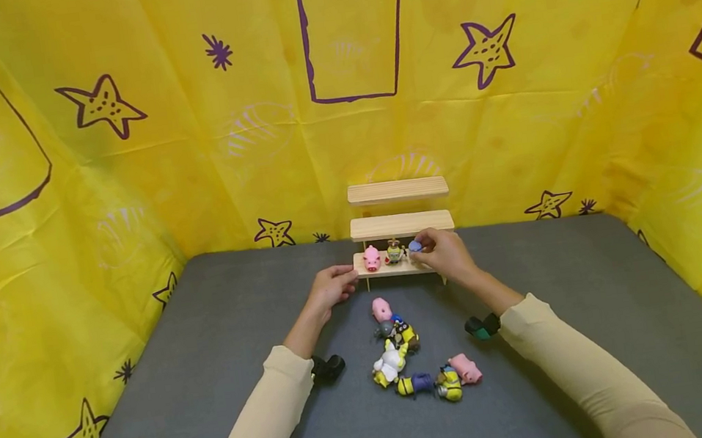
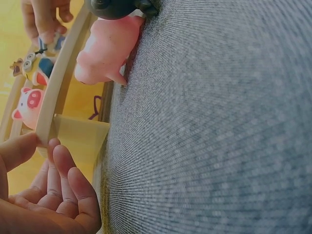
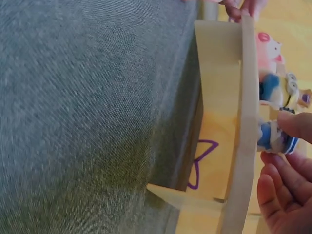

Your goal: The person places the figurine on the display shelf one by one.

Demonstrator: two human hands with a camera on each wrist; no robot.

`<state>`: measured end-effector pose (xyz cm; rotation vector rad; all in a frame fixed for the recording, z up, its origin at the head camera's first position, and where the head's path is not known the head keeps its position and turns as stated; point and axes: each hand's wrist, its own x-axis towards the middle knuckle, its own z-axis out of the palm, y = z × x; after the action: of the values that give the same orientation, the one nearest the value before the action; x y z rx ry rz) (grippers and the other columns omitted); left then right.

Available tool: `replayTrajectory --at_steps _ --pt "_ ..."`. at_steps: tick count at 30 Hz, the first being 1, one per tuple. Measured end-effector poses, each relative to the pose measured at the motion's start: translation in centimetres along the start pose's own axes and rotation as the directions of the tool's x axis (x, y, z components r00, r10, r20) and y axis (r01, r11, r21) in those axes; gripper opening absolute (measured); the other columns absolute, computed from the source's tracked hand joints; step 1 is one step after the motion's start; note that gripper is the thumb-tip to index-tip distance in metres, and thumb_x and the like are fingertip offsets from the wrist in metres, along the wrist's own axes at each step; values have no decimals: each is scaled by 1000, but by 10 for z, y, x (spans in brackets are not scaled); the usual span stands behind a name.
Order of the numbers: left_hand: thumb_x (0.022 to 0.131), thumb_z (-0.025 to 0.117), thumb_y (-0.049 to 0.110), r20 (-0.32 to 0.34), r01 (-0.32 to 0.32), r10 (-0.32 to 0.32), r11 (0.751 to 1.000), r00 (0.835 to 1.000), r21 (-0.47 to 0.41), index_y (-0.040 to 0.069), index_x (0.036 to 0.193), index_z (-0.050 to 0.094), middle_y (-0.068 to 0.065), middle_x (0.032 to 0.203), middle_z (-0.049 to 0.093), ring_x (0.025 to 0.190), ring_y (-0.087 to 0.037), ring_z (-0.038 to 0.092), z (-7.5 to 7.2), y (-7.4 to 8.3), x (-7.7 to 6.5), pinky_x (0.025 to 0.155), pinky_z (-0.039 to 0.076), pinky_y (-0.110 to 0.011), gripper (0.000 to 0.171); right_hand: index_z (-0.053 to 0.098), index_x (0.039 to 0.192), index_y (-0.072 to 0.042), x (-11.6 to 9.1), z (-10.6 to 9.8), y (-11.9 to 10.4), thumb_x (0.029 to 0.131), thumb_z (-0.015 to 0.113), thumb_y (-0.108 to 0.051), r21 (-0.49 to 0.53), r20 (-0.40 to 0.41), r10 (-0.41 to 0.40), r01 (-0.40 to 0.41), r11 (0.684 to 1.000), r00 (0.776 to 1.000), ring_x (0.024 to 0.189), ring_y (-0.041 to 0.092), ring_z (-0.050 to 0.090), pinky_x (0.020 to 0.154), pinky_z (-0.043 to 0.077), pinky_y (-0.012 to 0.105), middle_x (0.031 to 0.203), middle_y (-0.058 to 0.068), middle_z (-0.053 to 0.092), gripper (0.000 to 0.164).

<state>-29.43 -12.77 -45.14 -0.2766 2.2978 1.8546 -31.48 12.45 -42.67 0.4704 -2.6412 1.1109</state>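
My left hand (image 1: 331, 288) pinches the left end of the lowest step of a small wooden display stand (image 1: 401, 225), thumb above and fingertips beneath. At that step's right part, my right hand (image 1: 447, 254) holds a small blue-and-white figurine (image 3: 278, 136) between thumb and fingers, its base right at the board. Beside it stands a minion figurine (image 2: 31, 63) with a brown topper, goggles and blue clothing. Nearest my left hand on the same step is a pink pig figurine (image 1: 372, 258), facing outward.
On the grey tabletop (image 1: 251, 424) before the stand lie several toys: a pink pig (image 1: 381, 309), a dark grey figure (image 1: 384, 329), a white-and-yellow figure (image 1: 390, 363), minions (image 1: 449, 385) and another pig (image 1: 466, 368). A yellow patterned cloth (image 1: 183, 159) walls the back and sides.
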Motion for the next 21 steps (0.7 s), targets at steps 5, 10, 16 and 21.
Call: replayTrajectory --at_steps 5,10,16,21 --pt "94 65 21 1 0 0 1000 1000 2 4 124 63 -11 103 71 78 -15 65 0 -1 1 66 49 -24 35 66 100 1 -1 4 -1 79 80 -13 -4 -20 -2 2 1000 1000 81 27 68 69 52 35 89 16 73 29" --pt "94 65 21 -5 1 -1 1000 1000 0 3 124 63 -11 102 71 78 -15 65 -1 -2 2 66 49 -23 34 65 108 3 -2 3 2 79 80 -12 24 -11 -21 21 999 1000 85 31 69 75 54 43 93 18 72 36" --pt "94 65 21 1 2 -2 1000 1000 -4 3 124 63 -11 102 71 74 -11 63 1 -2 0 66 50 -24 35 62 120 0 -9 -9 4 80 80 -18 26 42 1 -2 1000 999 93 32 65 81 51 46 100 17 70 47" --pt "94 65 21 -3 0 0 1000 1000 -13 3 124 63 -11 101 71 72 -9 62 0 -1 0 65 49 -23 35 63 119 2 -19 -26 0 84 76 -17 18 67 -13 12 1000 998 95 34 62 81 50 47 104 20 68 42"
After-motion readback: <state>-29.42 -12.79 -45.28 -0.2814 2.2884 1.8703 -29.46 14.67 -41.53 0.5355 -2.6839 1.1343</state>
